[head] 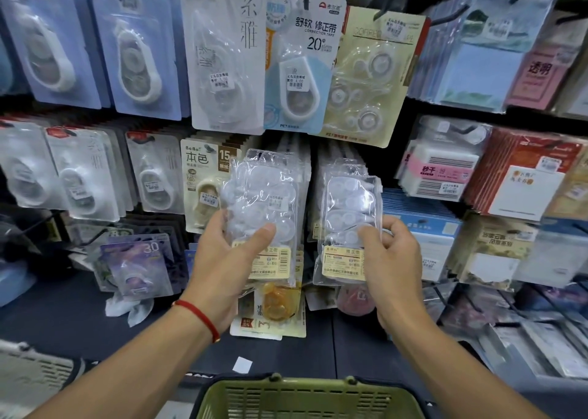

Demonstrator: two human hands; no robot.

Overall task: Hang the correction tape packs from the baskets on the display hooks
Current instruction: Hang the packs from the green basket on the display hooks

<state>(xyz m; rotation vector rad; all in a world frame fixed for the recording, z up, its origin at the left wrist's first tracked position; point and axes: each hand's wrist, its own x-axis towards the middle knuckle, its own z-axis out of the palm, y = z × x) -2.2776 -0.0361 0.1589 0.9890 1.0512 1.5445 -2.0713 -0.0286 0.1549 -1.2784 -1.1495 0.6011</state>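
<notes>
My left hand [222,259] grips a stack of clear blister packs of correction tape [264,202], thumb across the front, held upright in front of the middle row of the display. My right hand [393,259] holds another clear correction tape pack [350,215] by its lower right edge, beside packs hanging on the hook behind it. A green basket [305,396] sits below my arms at the bottom edge; its contents are hidden.
The wall is crowded with hanging packs: blue ones [136,53] top left, a cream multi-pack [369,78] top centre, sticky notes [477,62] on the right. A purple pack [140,266] and loose packs lie on the dark shelf. A grey basket [31,374] is at lower left.
</notes>
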